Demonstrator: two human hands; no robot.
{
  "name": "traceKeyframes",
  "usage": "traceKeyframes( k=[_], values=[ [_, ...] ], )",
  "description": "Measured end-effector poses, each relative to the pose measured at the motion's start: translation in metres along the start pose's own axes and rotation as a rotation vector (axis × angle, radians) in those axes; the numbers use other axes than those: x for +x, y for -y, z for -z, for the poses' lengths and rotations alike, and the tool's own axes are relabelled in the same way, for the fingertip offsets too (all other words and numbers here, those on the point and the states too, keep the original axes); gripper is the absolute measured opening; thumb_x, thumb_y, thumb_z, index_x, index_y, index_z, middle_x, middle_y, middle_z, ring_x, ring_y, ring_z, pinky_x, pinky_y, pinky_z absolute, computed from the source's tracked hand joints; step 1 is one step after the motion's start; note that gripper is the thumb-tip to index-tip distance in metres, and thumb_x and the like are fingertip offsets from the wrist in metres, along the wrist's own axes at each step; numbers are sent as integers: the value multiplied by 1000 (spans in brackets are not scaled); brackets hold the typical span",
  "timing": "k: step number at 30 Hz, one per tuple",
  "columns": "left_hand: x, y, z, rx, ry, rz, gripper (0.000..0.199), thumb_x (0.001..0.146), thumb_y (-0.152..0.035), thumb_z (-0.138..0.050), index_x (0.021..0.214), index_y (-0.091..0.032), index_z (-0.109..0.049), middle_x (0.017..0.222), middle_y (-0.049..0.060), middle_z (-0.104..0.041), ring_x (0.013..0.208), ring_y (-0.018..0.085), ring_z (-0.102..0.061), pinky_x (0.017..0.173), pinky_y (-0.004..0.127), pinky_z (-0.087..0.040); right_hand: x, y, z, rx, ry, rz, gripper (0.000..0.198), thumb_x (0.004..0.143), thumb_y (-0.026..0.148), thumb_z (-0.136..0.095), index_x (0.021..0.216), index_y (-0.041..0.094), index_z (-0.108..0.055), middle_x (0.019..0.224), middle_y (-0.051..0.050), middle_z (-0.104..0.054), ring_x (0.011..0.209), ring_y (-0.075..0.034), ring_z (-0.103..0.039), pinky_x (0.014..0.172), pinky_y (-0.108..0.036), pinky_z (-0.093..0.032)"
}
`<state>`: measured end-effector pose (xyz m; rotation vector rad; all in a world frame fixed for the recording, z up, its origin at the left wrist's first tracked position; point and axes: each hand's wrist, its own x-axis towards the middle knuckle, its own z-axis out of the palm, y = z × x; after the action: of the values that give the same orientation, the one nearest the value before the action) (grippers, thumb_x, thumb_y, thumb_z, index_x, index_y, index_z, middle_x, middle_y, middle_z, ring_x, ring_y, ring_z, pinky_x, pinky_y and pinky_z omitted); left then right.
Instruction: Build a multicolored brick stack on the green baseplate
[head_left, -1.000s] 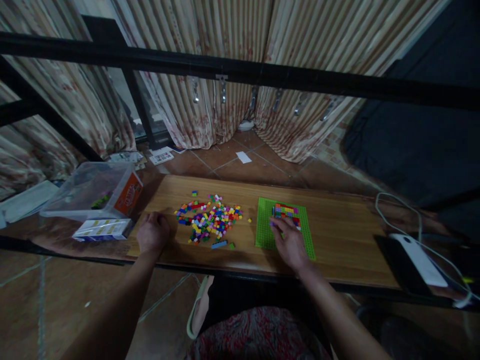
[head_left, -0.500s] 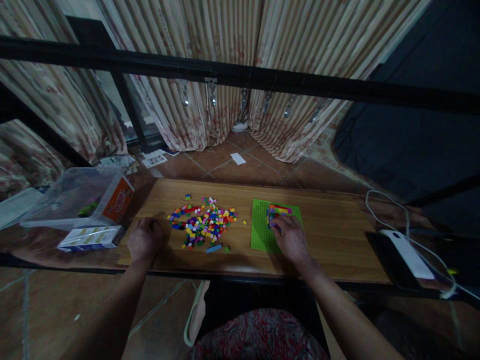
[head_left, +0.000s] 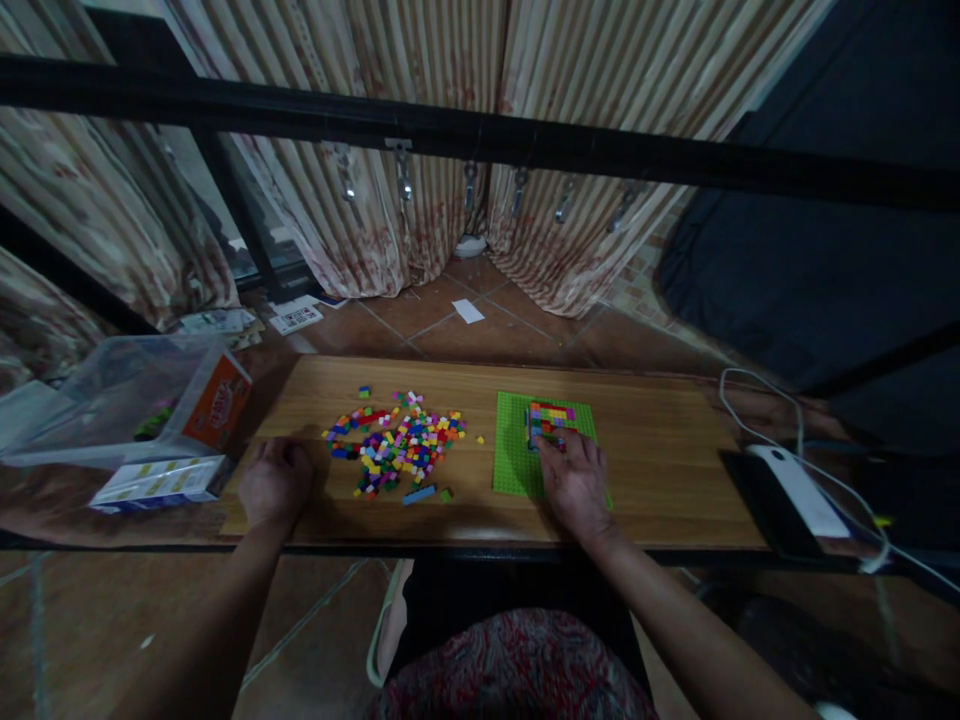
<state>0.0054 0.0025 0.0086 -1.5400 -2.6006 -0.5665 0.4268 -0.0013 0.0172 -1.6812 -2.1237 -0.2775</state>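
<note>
My right hand (head_left: 576,482) is over the green studded baseplate (head_left: 511,468), its thumb and fingers pinched on a small toy brick (head_left: 535,441) at the near left corner of a colourful brick build (head_left: 553,414). The fingers partly cover that brick and the near side of the build. Rows of red, yellow, pink and other bricks show along its far part. My left hand (head_left: 274,484) rests on the left end of the wooden table with its fingers curled into a loose fist. A large pile of loose toy bricks (head_left: 409,440) lies between the hand and the baseplate.
A clear plastic bin (head_left: 112,400) with an orange label and a white-and-blue box (head_left: 161,483) stand at the left. At the right are a white device (head_left: 799,490), a dark flat object (head_left: 761,500) and a white cable (head_left: 799,410). A black bar (head_left: 450,130) crosses beyond the table.
My right hand has drawn slightly back toward me, showing more of the brick build. My left hand stays curled on the table. The whole view has shifted a little.
</note>
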Motion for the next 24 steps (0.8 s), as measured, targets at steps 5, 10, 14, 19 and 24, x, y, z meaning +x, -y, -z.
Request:
traceKeyframes(
  k=[5,10,14,19,24],
  values=[
    [0,-3,2,13,0,-3,24,87,-28,-43,91,-16,-63,93,12,-63,83,24,-59,65,32,-43,-1,0,-4,62,19,-14,35,91,19,-44,119,28,-64,118,-11,-59,104,-29,-48,88,-46,-37],
    [0,-3,3,-11,0,16,25,86,-30,-44,92,-17,-64,96,12,-63,85,25,-61,65,32,-44,3,-7,2,167,-17,-10,29,90,28,-50,114,29,-66,122,-9,-57,110,-29,-48,91,-48,-38],
    [0,-2,3,-2,18,19,27,87,-31,-43,94,-16,-64,99,14,-64,88,28,-61,65,33,-43,25,-25,4,322,-194,-162,33,92,38,-46,114,22,-64,120,-12,-57,112,-27,-50,93,-46,-42],
    [0,-3,5,26,23,21,29,87,-32,-41,95,-17,-64,98,14,-65,86,27,-62,63,32,-43,57,-35,-13,373,-117,-184,37,91,44,-45,112,19,-64,110,-12,-63,107,-26,-54,96,-46,-41],
    [0,-2,2,30,-19,-10,27,88,-31,-41,93,-18,-64,95,13,-64,84,25,-61,63,30,-41,57,-24,-31,319,7,-53,39,91,42,-46,117,18,-62,114,-12,-64,108,-27,-52,97,-47,-40]
  ],
)
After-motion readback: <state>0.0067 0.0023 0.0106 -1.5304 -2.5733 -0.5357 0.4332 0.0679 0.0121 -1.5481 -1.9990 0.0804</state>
